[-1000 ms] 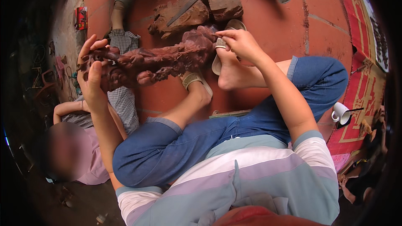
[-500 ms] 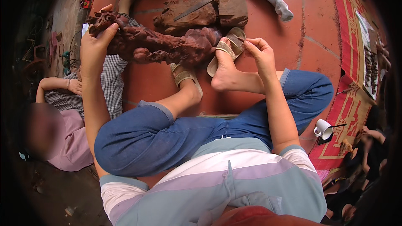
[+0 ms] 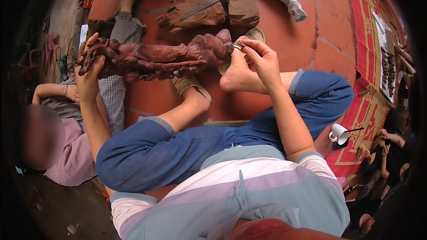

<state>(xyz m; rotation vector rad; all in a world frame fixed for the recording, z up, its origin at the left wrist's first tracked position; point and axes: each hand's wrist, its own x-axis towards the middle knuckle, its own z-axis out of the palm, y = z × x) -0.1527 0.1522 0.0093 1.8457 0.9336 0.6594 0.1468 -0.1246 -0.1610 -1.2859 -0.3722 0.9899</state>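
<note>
A long reddish-brown wood carving [image 3: 160, 55] lies level across the air over my feet, its rounded lumpy end to the right. My left hand [image 3: 90, 73] grips the knotty left end, thumb on top. At the other end my right hand [image 3: 263, 60] is pinched, its fingertips close beside the carving's tip and over my sandalled foot [image 3: 235, 71]. Whatever small thing may be between those fingertips is too small to make out. My other sandal [image 3: 192, 86] shows below the carving, which covers part of it.
Beyond the carving, a rough wood block [image 3: 243, 9] and log with a flat file [image 3: 202, 8] lie on red tiles. A person in pink [image 3: 73, 146] sits at left. Another person's socked foot [image 3: 289, 1] rests at the far side. A white mug [image 3: 340, 134] stands by the red mat [image 3: 356, 155].
The carving has shifted left and turned, now lying more level with different carved detail showing. My right hand has moved left and down toward its right end.
</note>
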